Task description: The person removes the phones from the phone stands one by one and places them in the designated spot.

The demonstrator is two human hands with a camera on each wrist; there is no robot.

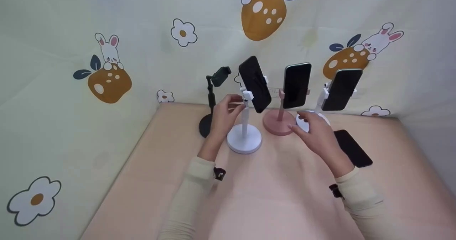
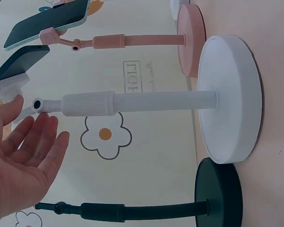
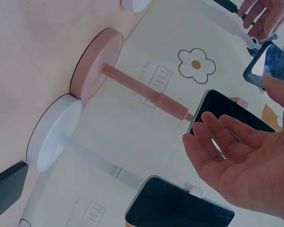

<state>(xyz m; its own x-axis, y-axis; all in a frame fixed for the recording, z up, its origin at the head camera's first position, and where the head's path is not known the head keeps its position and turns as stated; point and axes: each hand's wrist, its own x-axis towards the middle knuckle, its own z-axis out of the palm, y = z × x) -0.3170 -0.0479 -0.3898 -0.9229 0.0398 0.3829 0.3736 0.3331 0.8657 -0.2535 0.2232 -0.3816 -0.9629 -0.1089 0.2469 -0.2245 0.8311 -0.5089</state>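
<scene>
Left grip (image 1: 226,117) up at the neck of the front white stand (image 1: 244,142), fingers loosely spread, thumb beside the clamp; whether they actually touch, I can't tell! That stand rises from the tabletop (image 1: 256,201), and look at the black phone (image 1: 255,85) in its clamp, leaning well over. Across to the right grip (image 1: 319,129): fingers apart, softly bent, pinching nothing, just in front of the pink stand (image 1: 279,124) and the rear white stand (image 3: 54,132). Each holds a phone of its own, the pink one's (image 1: 297,85) nearly upright, its neighbour's (image 1: 342,89) tilted. Dark stand (image 1: 205,125) at far left, loose phone (image 1: 352,148) flat beside the right wrist!
</scene>
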